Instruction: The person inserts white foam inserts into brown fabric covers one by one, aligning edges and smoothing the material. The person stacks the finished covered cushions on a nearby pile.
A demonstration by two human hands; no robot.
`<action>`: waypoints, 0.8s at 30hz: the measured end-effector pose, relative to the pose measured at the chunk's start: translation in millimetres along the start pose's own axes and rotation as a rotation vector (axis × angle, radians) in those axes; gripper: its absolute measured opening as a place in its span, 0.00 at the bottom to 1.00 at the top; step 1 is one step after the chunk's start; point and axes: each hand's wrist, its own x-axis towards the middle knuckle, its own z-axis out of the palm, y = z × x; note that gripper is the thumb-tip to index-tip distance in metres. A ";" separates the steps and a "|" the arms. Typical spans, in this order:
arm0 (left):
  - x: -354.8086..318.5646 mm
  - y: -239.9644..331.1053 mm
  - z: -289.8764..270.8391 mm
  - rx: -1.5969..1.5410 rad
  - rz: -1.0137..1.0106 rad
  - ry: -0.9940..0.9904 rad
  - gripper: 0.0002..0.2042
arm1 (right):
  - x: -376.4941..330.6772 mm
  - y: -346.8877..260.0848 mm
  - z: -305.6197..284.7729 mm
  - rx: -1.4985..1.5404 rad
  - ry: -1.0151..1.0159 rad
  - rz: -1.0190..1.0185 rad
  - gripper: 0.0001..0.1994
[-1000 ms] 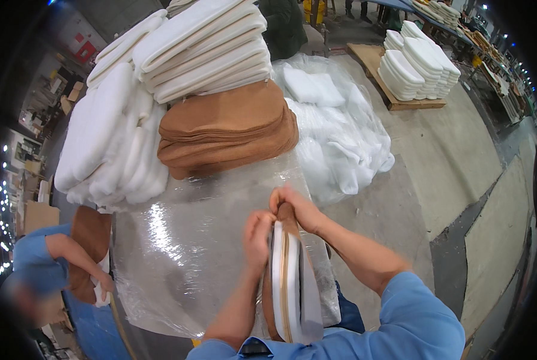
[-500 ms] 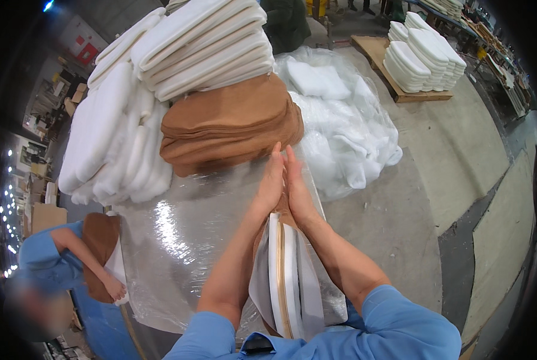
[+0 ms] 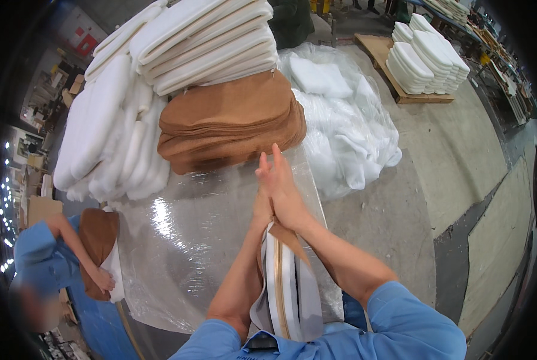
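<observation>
A padded cushion [image 3: 275, 276] stands on edge against my body, its layers showing: white wadding, a tan strip in the middle and grey-backed cover fabric with a brown outer side [image 3: 289, 240]. At its far end my left hand [image 3: 262, 195] and my right hand [image 3: 285, 189] press together palm to palm, fingers stretched forward. My right hand covers much of the left. The cushion's tip reaches between my wrists; whether any fabric lies between the palms is hidden. Just beyond my fingertips lies a stack of brown cushion covers [image 3: 226, 114].
Plastic film covers the table [image 3: 166, 258]. White padding stacks [image 3: 202, 45] stand behind the covers, with more wadding [image 3: 100, 129] at left. A clear plastic bag of white filling [image 3: 334, 114] is at right. A co-worker's hand [image 3: 104, 281] rests on another brown cover [image 3: 97, 240]. Farther off is a loaded pallet [image 3: 424, 98].
My hands have come closer together and slid slightly nearer me, the right now overlapping the left. The co-worker's hand has shifted a little left on the other cover.
</observation>
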 end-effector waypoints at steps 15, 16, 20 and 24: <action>-183.9 -19.4 10.8 0.205 -0.161 0.295 0.29 | -67.2 1.5 -111.8 -0.169 -0.078 0.561 0.29; -218.0 -20.6 12.6 0.251 -0.136 0.457 0.27 | -82.7 9.8 -128.5 -0.145 -0.011 0.643 0.28; -316.0 -9.4 -37.4 0.327 -0.657 0.169 0.28 | -142.9 44.9 -152.1 0.180 0.121 0.813 0.24; -336.5 -27.9 -64.7 -0.097 -0.607 0.031 0.33 | -169.2 40.7 -137.1 0.408 0.253 0.687 0.21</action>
